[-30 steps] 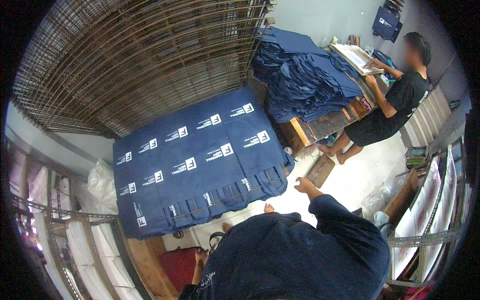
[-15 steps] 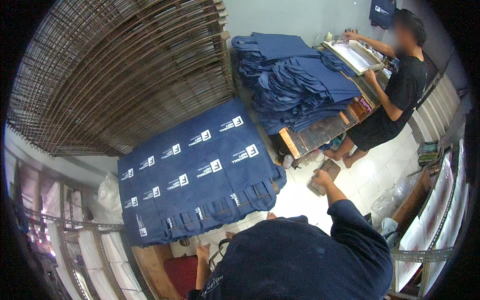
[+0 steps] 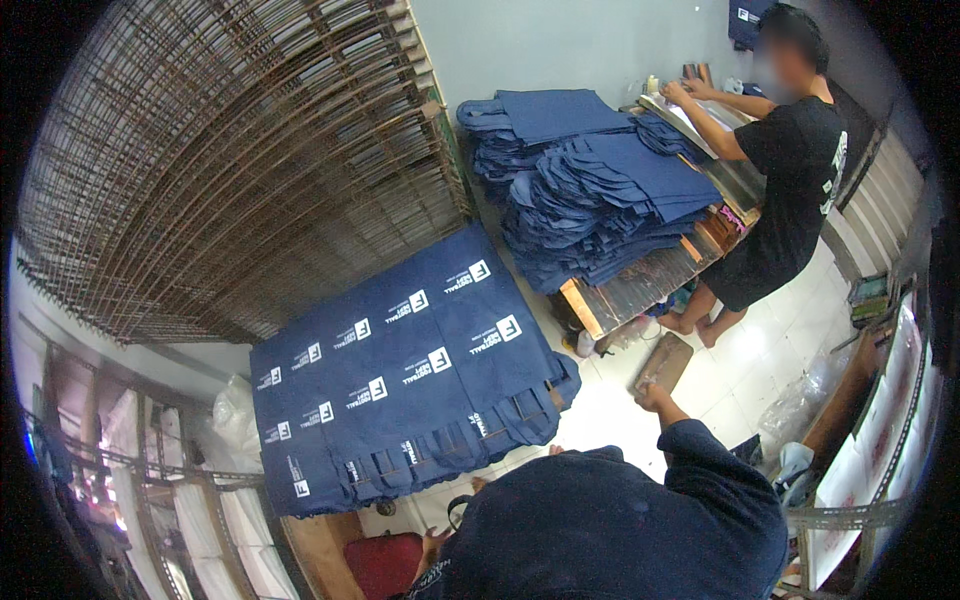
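My right hand (image 3: 656, 398) is low on the right with its fingers curled in. It overlaps the near end of a brown, flat-topped block (image 3: 668, 364). I cannot tell whether the hand touches the block or is above it. Beside a red chair seat (image 3: 385, 563) at the lower left is my left hand (image 3: 434, 545). It looks empty, with fingers apart, and part of it is behind my dark shirt. Ahead to the left, flat navy fabric panels (image 3: 360, 340) with white prints cover a rack; neither hand reaches them.
A tall stack of wire drying racks (image 3: 250, 170) rises at the left. Navy fabric piles (image 3: 600, 190) load a wooden table (image 3: 640, 300), where a co-worker (image 3: 790, 190) in black leans over a frame. Shelves with white sheets (image 3: 870, 430) stand right; plastic bags (image 3: 800, 400) lie on the tiles.
The whole view has shifted slightly. My right hand has drawn back toward me, over the block's near end. My left hand is nearer the red seat. The co-worker now leans farther over the frame.
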A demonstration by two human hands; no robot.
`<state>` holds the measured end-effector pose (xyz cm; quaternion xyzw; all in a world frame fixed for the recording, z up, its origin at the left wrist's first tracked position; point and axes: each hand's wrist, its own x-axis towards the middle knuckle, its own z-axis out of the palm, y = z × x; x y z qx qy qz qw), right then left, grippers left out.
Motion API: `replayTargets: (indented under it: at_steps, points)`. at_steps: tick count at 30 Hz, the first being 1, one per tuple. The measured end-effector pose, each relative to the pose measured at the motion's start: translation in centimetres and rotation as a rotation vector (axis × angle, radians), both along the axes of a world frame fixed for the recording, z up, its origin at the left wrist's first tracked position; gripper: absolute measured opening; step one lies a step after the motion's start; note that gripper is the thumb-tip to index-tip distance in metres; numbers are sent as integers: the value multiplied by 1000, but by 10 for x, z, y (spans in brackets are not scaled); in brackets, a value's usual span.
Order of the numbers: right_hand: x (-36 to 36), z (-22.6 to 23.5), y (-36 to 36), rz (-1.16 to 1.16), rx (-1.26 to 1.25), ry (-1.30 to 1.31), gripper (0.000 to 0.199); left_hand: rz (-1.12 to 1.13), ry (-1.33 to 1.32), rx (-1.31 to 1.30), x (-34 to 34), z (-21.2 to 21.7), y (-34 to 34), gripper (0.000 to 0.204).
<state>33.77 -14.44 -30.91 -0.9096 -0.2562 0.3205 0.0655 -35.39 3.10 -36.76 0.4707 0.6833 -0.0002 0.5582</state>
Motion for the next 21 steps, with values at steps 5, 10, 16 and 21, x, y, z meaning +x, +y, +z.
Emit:
replayTargets:
  at_steps: [5, 10, 16, 21]
  points:
    - [-30, 35, 33, 119, 51, 46, 47, 37, -186, 130, 37, 10, 50, 57]
    - [-87, 21, 21, 406, -38, 144, 49, -485, -307, 678, 68, 44, 63, 49]
    - [-99, -54, -21, 794, -132, 468, 46, -612, 35, 503, 45, 8, 49, 40]
    - [-95, -14, -11, 681, -139, 330, 49, -364, -73, 231, 38, -4, 39, 42]
